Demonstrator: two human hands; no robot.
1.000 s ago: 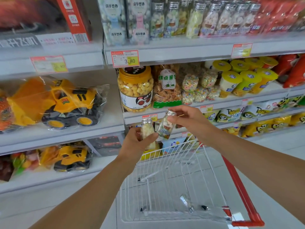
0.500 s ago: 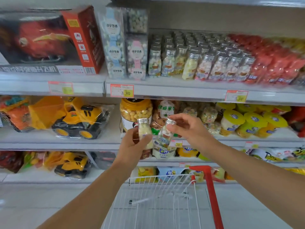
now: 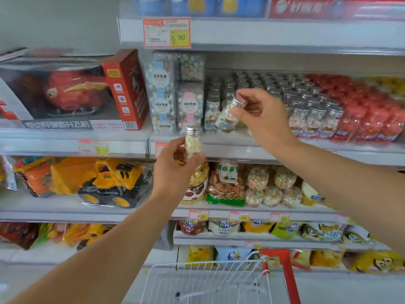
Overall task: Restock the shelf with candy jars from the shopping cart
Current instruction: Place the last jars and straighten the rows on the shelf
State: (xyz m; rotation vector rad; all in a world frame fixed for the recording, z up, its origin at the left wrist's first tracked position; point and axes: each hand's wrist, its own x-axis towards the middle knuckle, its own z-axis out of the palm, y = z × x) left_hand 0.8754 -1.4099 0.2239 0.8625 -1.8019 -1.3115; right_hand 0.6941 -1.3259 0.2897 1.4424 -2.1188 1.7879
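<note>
Right hand (image 3: 262, 116) raised to shelf (image 3: 274, 145), pinching tilted candy jar (image 3: 229, 116) near cap. Left hand (image 3: 175, 170) lower, gripping upright yellow-candy jar (image 3: 192, 142), forearm extended.

Jar in left hand (image 3: 192, 143): silver cap, clear wall, pale yellow candy
Jar in right hand (image 3: 229, 116): silver cap, white and pastel candy, blue label
Toy box (image 3: 126, 88): red with white print
Toy truck (image 3: 109, 181): yellow, black wheels
Price tag (image 3: 167, 32): red-edged, yellow patch
Cart handle (image 3: 287, 273): red
Cart basket (image 3: 208, 281): white wire grid
</note>
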